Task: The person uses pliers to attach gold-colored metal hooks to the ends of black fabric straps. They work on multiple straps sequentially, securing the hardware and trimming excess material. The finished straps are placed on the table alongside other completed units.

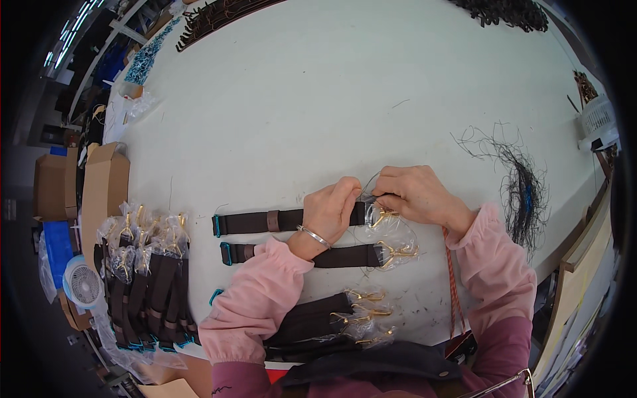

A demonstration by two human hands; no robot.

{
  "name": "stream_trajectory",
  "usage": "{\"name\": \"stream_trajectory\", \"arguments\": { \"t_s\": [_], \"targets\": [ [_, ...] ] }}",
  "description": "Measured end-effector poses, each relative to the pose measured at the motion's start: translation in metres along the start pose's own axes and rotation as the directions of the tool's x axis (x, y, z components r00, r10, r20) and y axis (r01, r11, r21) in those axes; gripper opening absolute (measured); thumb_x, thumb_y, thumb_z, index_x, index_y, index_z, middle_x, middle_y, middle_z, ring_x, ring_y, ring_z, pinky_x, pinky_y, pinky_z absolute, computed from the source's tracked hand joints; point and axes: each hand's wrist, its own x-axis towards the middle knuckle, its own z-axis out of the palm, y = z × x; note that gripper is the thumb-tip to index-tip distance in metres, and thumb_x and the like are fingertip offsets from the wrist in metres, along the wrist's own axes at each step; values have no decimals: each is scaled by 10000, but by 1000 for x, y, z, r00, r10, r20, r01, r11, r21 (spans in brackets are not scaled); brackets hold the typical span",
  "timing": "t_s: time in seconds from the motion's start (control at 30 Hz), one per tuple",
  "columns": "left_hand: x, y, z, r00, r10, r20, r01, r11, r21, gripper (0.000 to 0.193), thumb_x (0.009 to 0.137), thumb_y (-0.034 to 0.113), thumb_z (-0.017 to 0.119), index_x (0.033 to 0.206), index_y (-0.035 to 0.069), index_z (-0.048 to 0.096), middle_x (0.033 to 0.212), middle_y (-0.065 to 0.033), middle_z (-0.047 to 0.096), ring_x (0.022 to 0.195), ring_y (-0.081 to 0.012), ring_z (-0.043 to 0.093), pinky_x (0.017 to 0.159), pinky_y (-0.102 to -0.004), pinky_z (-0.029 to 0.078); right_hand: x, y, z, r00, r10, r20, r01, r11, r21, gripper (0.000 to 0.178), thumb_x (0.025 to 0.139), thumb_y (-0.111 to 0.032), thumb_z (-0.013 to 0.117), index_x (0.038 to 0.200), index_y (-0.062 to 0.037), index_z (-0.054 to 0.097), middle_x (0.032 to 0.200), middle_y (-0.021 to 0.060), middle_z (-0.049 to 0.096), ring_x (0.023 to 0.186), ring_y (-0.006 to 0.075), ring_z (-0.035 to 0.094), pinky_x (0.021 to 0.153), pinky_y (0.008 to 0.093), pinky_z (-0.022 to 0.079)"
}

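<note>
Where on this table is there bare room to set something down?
Mostly beyond the left hand and right hand: nearly bare white tabletop, bordered by the black thread tangle on the right and dark strips farther away. The near side is crowded with dark straps, piled thickest at left.

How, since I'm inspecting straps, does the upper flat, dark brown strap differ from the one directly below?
The upper strap reaches slightly farther left than the lower strap. The right hand is at the upper strap's right end, not the lower strap's. Both have teal buckles.
</note>
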Motion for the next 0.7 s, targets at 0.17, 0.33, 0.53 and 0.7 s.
{"name": "stream_trajectory", "arguments": {
  "t_s": [0.17, 0.33, 0.53, 0.7],
  "targets": [
    [-1, -2, 1, 1000, -19, 5, 20, 1000, -17, 73, 865, 21, 498, 929, 49, 517, 624, -84, 545, 508, -202, 541, 491, -271, 427, 1, -5, -3, 999, -43, 11, 43, 996, -73, 85, 745, -150, 603, 766, -81, 559, 767, 29, 541, 695, 244, 557, 572, 380, 424],
    [-1, -3, 1, 1000, -17, -6, 17, 999, -41, 68, 874, 22, 486, 934, 50, 501, 604, -75, 518, 484, -191, 522, 476, -268, 418, 5, -8, -3, 996, -88, 20, 89, 989, -117, 100, 735, -148, 610, 749, -76, 542, 745, 35, 522, 701, 243, 556, 568, 386, 422],
    [0, -2, 0, 1000, -23, -13, 22, 998, -60, 48, 884, 30, 478, 928, 44, 491, 600, -77, 515, 472, -186, 514, 468, -266, 412, 7, -9, -4, 997, -73, 35, 76, 991, -112, 112, 738, -153, 611, 758, -69, 539, 755, 41, 524, 713, 249, 559, 570, 388, 422],
    [0, -3, 1, 999, -29, -14, 28, 998, -55, 41, 890, 40, 478, 928, 43, 489, 582, -81, 508, 471, -186, 517, 468, -269, 411, 6, -8, -6, 998, -57, 41, 61, 990, -124, 116, 746, -164, 608, 764, -69, 542, 763, 44, 525, 714, 253, 556, 578, 386, 422]
  ]
}}
